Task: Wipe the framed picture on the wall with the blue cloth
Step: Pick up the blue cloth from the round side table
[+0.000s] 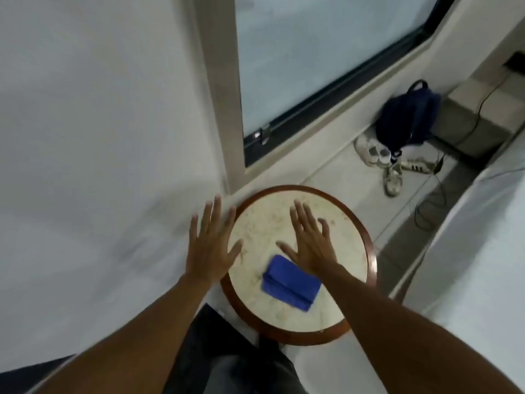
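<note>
1. Head view: blue cloth (291,281), folded, lies on the round desk (369,251) toward its near edge; long axis slants from the desk's centre toward its near-right rim.
2. Right hand (311,245): grip released, fingers spread, empty; wrist directly above the cloth's far edge. Nearer hand; cloth lies just behind its palm.
3. Left hand (211,245): grip released, empty, over the desk's left rim.
4. Framed picture: not in view.

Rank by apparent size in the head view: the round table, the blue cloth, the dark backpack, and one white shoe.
1. Round table, largest by far.
2. Dark backpack and blue cloth look about alike. The backpack lies farther from the camera, so I leave these two unranked.
3. White shoe, smallest.
</note>
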Demonstrator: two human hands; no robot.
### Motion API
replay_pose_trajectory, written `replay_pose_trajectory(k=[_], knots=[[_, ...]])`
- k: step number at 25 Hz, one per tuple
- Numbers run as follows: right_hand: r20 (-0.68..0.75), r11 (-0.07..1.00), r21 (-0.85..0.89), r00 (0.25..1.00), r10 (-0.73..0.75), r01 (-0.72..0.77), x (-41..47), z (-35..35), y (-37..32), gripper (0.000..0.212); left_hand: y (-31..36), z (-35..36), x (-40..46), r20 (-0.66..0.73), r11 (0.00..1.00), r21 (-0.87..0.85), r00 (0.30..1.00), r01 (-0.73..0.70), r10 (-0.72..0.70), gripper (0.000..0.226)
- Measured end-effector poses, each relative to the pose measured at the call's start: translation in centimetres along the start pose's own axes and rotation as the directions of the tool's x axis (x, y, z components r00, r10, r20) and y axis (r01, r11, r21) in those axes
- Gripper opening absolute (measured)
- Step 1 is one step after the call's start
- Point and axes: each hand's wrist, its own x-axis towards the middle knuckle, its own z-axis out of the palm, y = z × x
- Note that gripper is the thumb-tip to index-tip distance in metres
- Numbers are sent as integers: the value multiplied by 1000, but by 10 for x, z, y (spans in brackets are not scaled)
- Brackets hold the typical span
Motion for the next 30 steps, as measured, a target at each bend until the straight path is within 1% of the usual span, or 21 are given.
replay_pose_trajectory(k=[1, 2, 3, 5, 8, 10, 11, 12, 14, 17, 19, 21, 24, 25, 27, 30], knots=[[114, 999, -30, 993, -19, 22, -6, 40, 16, 87, 4, 46, -3, 74, 999, -8, 996, -39, 39, 78], [183, 996, -41, 980, -76, 84, -11, 69, 26, 85, 8, 77, -5, 120, 996, 3, 989, -90, 89, 82], [240, 992, -85, 968, -73, 95, -25, 102, 38, 83, 11, 112, -16, 185, 988, -2, 971, -152, 150, 84], [327, 980, -113, 937, -120, 164, -36, 166, 66, 81, 18, 185, -29, 236, 973, -2, 946, -230, 224, 84], [346, 956, -110, 912, -220, 272, -26, 231, 93, 81, 26, 270, -28, 327, 972, -32, 917, -233, 230, 79], [332, 935, -125, 902, -277, 333, -28, 265, 102, 84, 32, 308, -34, 353, 967, -24, 903, -254, 246, 77], [300, 934, -121, 909, -289, 337, -31, 280, 103, 84, 32, 323, -38, 366, 964, -23, 895, -266, 256, 76], [253, 943, -107, 925, -282, 316, -33, 289, 104, 83, 31, 334, -41, 350, 962, -22, 899, -273, 263, 75], [145, 959, -98, 957, -250, 265, -37, 300, 103, 77, 27, 346, -47, 313, 965, 12, 917, -263, 246, 72], [47, 964, -69, 967, -252, 255, -36, 302, 100, 65, 32, 346, -47, 274, 965, 48, 933, -258, 236, 70], [-17, 970, -38, 971, -239, 238, -36, 303, 97, 59, 33, 345, -47, 293, 966, 65, 930, -249, 220, 71], [-75, 974, -7, 971, -225, 225, -35, 301, 94, 59, 32, 341, -44, 305, 961, 79, 925, -264, 229, 73], [-139, 969, 46, 963, -233, 241, -36, 290, 85, 53, 32, 327, -41, 319, 952, 105, 916, -288, 242, 74], [-163, 968, 59, 959, -230, 242, -35, 280, 79, 53, 33, 317, -39, 315, 951, 114, 919, -286, 239, 75], [-192, 968, 77, 957, -220, 238, -29, 254, 63, 59, 33, 285, -31, 300, 957, 120, 928, -264, 219, 75], [-246, 970, 68, 946, -209, 232, -14, 192, 29, 67, 23, 209, -10, 211, 963, 136, 957, -232, 200, 75]])
